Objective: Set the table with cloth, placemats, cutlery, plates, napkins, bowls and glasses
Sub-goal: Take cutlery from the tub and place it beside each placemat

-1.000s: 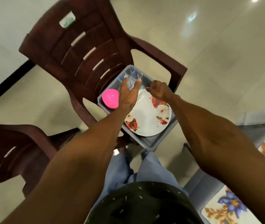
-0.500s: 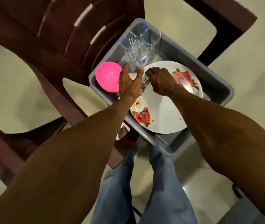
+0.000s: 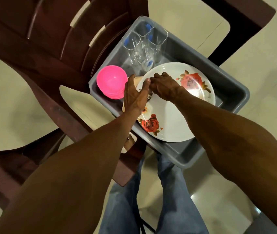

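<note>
Both hands closer now: left hand, right hand over plate.

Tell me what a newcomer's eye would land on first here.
The bright pink bowls, stacked at the left end of the grey tub on the dark red chair, jump out first. Next comes the white rose-patterned plate filling the tub's middle, where the left hand and right hand meet at its rim. Clear glasses stand behind.
</note>
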